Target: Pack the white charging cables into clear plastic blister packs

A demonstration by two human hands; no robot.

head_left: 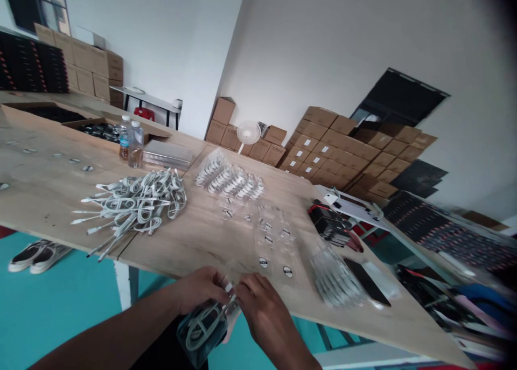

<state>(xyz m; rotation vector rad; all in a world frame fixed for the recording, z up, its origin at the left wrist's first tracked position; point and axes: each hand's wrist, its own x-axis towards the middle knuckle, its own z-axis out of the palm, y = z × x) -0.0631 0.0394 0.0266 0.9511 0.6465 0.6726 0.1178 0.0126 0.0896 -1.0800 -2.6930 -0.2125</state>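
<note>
Just off the table's front edge, my left hand [204, 290] is closed, pinching a coiled white cable [201, 328]. The cable's loops hang below the fingers over dark clothing. Beside it my right hand [258, 297] is closed at the same cable's upper end, fingertips bent inward. Something shiny and clear, perhaps plastic film, shows between the hands; the fingers partly hide it. To the left on the table lies a tangled pile of white cables [139, 203]. Clear bags with round black-and-white labels [263, 262] lie flat beyond my hands.
Bagged cables [230, 179] stand in rows farther back, with more clear bags [337, 278] at right beside a dark phone [367, 281]. Black boxes [329, 224] are stacked behind. Two bottles [135, 144] stand near an open carton [92, 127]. Shoes [39, 256] sit on the floor.
</note>
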